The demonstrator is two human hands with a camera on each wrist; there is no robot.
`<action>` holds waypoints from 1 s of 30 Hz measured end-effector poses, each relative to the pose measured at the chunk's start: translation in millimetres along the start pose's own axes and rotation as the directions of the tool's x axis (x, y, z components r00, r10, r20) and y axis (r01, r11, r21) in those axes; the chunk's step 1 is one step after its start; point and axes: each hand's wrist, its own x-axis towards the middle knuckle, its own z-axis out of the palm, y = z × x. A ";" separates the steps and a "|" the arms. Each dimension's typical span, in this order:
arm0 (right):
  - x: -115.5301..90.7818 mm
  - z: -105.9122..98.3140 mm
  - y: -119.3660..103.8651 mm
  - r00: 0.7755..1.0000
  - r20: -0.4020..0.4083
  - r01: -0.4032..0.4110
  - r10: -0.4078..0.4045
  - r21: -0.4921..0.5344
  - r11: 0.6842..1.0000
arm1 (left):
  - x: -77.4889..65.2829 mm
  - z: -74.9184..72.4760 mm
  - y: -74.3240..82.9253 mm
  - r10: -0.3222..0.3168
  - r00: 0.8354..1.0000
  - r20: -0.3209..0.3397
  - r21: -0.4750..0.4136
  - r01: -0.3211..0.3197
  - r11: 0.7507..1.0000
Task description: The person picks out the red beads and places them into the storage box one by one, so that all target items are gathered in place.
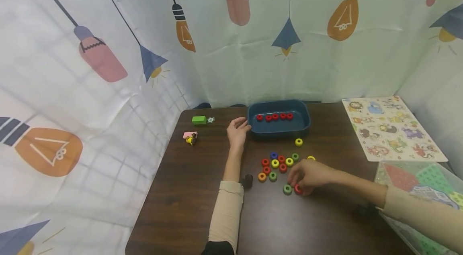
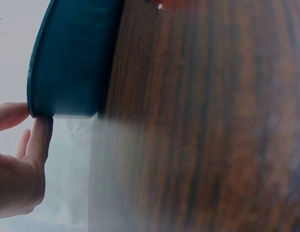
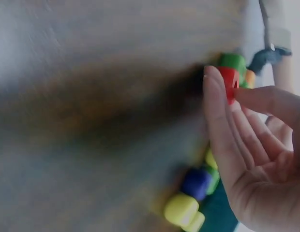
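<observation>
My left hand point(image 1: 237, 132) is at the left end of a dark blue tray point(image 1: 278, 129). In the left wrist view, the fingertips pinch the rim of the tray's corner. Five or so red ring beads point(image 1: 275, 117) sit in a row inside it. Over the table on the right, my right hand point(image 1: 312, 175) pinches a red ring bead point(image 3: 229, 82) between thumb and finger. A green ring bead point(image 1: 287, 189) lies just left of it. Behind, a loose group of red, yellow, green, blue and orange beads point(image 1: 275, 164) lies on the table.
A yellow bead point(image 1: 298, 142) lies in front of the tray. At the back left are a green block point(image 1: 199, 120) and a small yellow figure point(image 1: 190, 139). An animal picture board point(image 1: 394, 128) and a clear plastic box point(image 1: 427, 182) line the right side.
</observation>
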 end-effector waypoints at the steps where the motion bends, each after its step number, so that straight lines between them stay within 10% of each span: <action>1: 0.4 -3.1 -2.3 1.000 -0.003 -0.008 0.008 -0.017 1.000 | 0.0 0.4 0.0 -0.001 1.000 -0.001 0.001 0.001 1.000; 10: 24.5 -62.1 -44.2 0.997 -0.062 -0.053 0.050 -0.052 0.997 | 0.1 1.1 0.6 -0.017 1.000 0.009 -0.011 0.017 1.000; 19: 96.3 -127.4 -74.1 0.996 -0.084 0.016 -0.022 -0.065 0.998 | 0.9 -1.0 -0.2 -0.008 1.000 0.002 -0.008 0.008 1.000; 30: 183.5 -142.8 -67.9 0.997 -0.068 -0.024 0.025 0.021 0.999 | -1.0 -4.0 0.9 -0.015 0.999 0.029 -0.090 0.017 0.996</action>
